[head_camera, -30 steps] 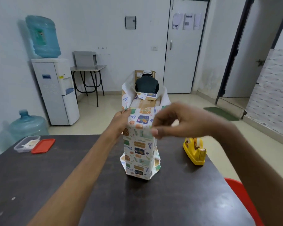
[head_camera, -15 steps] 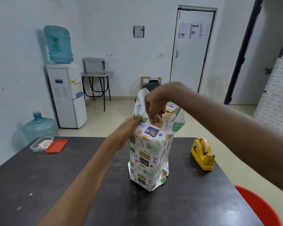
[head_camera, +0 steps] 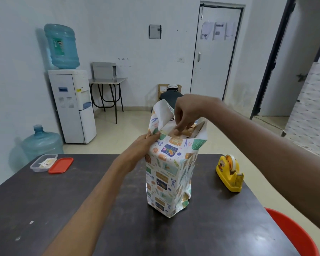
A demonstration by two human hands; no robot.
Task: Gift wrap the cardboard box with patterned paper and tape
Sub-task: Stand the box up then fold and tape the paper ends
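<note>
Patterned paper (head_camera: 166, 174) stands tall in the middle of the dark desk (head_camera: 81, 209), wrapped round the box (head_camera: 167, 130), and only the brown cardboard top shows at the open upper end. White flaps of paper rise loose above that top, one at the far left, one at the right. Left hand (head_camera: 137, 150) comes in from the near side, and its grip is closed: thumb and fingers pinch the paper at the upper left corner, right where the flap begins. Right hand (head_camera: 188, 111) reaches over from the right and hangs above the opening, fingers (head_camera: 178, 131) bent down, tips touching the box top between the flaps. Whether that grip has hold of anything, I cannot tell; the fingertips hide it. Down at the base, the paper is folded in under the box and sits flat on the desk. A yellow tape dispenser (head_camera: 229, 174) waits to the right, near the desk edge, well apart from the box. Far left corner: a clear tub (head_camera: 42, 162) with a red lid (head_camera: 61, 165) lying just beside it, touching. Beyond the desk, a water cooler (head_camera: 72, 106) against the wall.
</note>
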